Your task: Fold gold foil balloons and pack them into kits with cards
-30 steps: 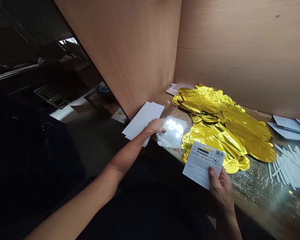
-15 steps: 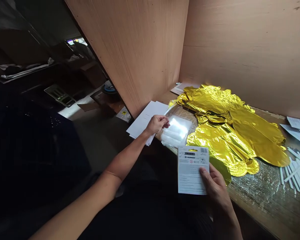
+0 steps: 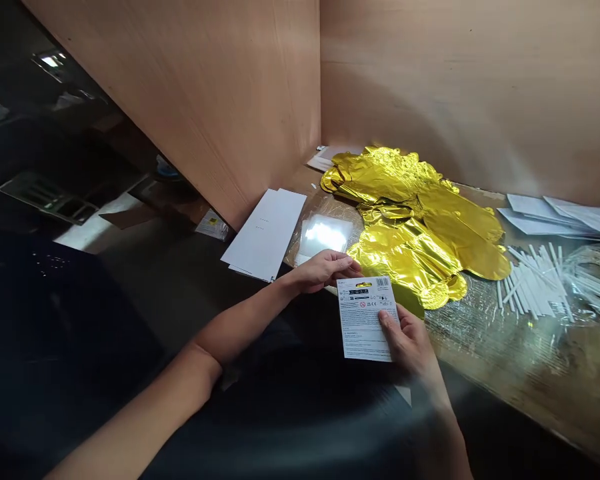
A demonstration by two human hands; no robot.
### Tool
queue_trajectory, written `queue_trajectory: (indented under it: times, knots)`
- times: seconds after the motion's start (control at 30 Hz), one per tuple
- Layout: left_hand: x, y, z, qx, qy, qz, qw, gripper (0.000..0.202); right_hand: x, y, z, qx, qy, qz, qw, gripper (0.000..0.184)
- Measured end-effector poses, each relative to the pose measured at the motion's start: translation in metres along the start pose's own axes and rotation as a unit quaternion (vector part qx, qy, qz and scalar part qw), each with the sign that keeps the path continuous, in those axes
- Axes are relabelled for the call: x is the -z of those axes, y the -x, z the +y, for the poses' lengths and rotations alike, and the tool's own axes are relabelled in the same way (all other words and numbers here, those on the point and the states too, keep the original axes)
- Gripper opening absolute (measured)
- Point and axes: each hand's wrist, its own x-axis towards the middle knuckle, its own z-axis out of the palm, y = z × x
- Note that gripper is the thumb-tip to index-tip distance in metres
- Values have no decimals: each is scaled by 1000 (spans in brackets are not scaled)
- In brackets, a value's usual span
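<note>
My right hand (image 3: 411, 341) is closed on a white printed card (image 3: 364, 319) with a barcode, thumb on its face, held upright over the table's front edge. My left hand (image 3: 325, 269) is at the card's top left corner. Its fingers are pressed together in a pinch, apparently on a thin clear plastic sleeve that barely shows. Just behind that hand lies a stack of clear sleeves (image 3: 324, 235), shining under the light. A heap of flat gold foil balloons (image 3: 420, 223) lies to the right of the stack.
A pile of white cards (image 3: 265, 233) sits at the table's left end against a plywood partition (image 3: 205, 100). White sticks (image 3: 530, 287) lie loose to the right beside a clear bag (image 3: 595, 277). Paper sheets (image 3: 555, 215) rest near the back wall.
My left hand lifted off the sleeve stack and came across to the card. My right hand turned the card upright and drew it nearer. The camera swung right.
</note>
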Motion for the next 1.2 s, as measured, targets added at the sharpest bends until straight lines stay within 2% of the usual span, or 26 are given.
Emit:
queue_trajectory:
  times: [0.13, 0.27, 0.43, 0.57, 0.67, 0.9, 0.97, 1.13, 1.2]
  knots:
    - [-22, -9, -21, -54, -41, 8, 998, 54, 8, 0, 15, 57, 36, 77, 995, 52]
    - [-51, -14, -44, -89, -15, 41, 995, 49, 10, 0, 24, 129, 24, 129, 983, 57]
    - [-77, -21, -63, -142, 24, 106, 984, 47, 1, 10, 31, 140, -26, 181, 973, 66]
    - [-80, -24, -66, -131, 66, 103, 984, 56, 8, 16, 38, 171, 23, 189, 967, 65]
    - [-80, -25, -65, -120, 48, 100, 987, 59, 14, 19, 40, 173, 54, 193, 964, 66]
    - [-89, -28, -79, -153, 31, 173, 972, 53, -5, 21, 36, 149, 24, 245, 958, 74]
    - [-89, -28, -81, -159, 25, 170, 972, 52, -6, 23, 34, 139, 33, 246, 959, 76]
    - [-86, -26, -76, -199, 12, 142, 970, 48, 0, 31, 26, 139, 155, 262, 942, 71]
    - [-86, -26, -77, -209, 6, 144, 967, 46, -4, 33, 24, 137, 138, 265, 945, 72]
